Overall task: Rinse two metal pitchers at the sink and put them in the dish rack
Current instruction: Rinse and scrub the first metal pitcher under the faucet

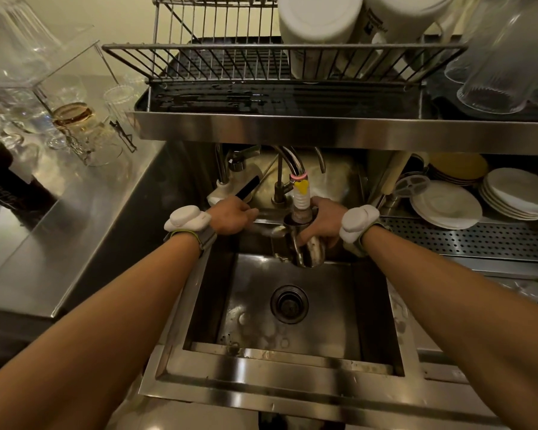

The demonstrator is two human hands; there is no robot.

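A small metal pitcher (308, 249) hangs over the back of the steel sink (292, 361), its mouth right under the white ribbed faucet nozzle (302, 198). My right hand (323, 221) is wrapped around the pitcher's far side. My left hand (233, 217) rests closed on the faucet lever (261, 217) at the sink's back edge. The wire dish rack (230, 62) sits on a shelf above the sink, its left half bare. I see only this one pitcher.
White containers (320, 26) and clear glasses (497, 72) fill the rack's right side. Stacked plates (448, 203) sit right of the faucet on a perforated tray. Glassware (72, 119) crowds the left counter. The sink drain (289, 304) lies below the pitcher.
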